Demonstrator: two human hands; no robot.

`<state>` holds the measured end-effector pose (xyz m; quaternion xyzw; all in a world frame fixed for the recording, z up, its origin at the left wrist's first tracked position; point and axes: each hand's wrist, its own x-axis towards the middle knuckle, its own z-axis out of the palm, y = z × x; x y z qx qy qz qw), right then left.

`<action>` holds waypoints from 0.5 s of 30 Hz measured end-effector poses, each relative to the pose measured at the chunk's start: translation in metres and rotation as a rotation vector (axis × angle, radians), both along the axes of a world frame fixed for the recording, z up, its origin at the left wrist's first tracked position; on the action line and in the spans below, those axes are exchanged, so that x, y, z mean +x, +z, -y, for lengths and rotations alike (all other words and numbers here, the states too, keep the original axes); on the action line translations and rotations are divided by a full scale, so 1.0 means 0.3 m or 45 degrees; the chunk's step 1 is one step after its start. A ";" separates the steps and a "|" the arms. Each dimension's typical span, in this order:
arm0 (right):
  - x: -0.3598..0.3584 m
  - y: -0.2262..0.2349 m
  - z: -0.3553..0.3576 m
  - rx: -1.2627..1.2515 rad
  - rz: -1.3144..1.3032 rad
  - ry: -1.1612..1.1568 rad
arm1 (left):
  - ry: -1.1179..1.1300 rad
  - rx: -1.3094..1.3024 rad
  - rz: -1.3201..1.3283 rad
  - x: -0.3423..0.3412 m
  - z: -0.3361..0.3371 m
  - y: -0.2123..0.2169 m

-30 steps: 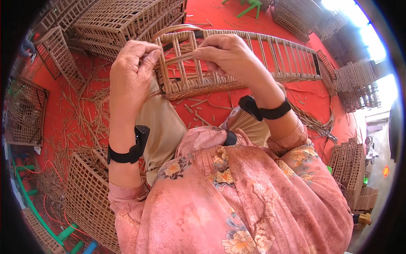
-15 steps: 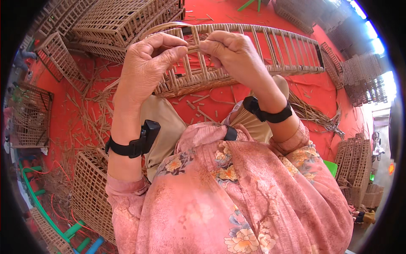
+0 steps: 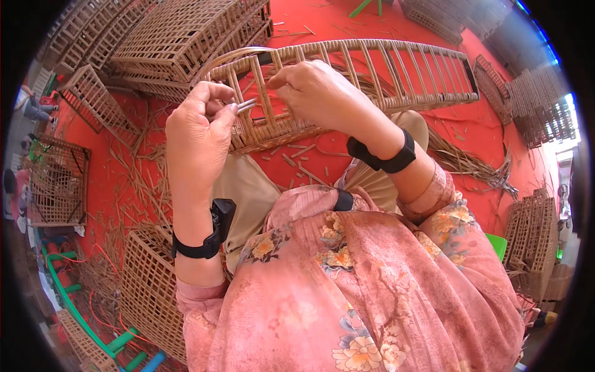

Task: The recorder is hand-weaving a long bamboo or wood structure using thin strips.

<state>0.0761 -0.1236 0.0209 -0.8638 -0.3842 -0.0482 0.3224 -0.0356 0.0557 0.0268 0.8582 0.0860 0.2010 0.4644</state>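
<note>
Left to right: the left hand [image 3: 198, 133] is pinching the near end of a thin cane strip [image 3: 246, 105] between thumb and fingers; the strip is running rightward into the woven rattan frame [image 3: 372, 68]. The right hand [image 3: 316, 93] is gripping the frame's upright slats, fingers curled through the gaps. The frame is lying across the lap, just ahead of both hands, its long axis running left to right; the right hand is resting on it, the left just beside its curved end.

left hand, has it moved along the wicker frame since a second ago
Yes. The left hand has dropped lower and leftward against the wicker frame, off its top rail.
</note>
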 end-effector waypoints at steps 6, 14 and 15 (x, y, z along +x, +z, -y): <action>0.079 0.060 -0.058 -0.514 -0.042 0.579 | -0.122 -0.075 0.041 0.025 0.021 -0.017; 0.052 0.062 0.009 -0.197 -0.378 0.291 | -0.035 0.181 0.087 0.041 0.050 -0.052; 0.031 0.049 0.016 -0.094 -0.221 0.296 | -0.037 0.270 0.128 0.048 0.058 -0.057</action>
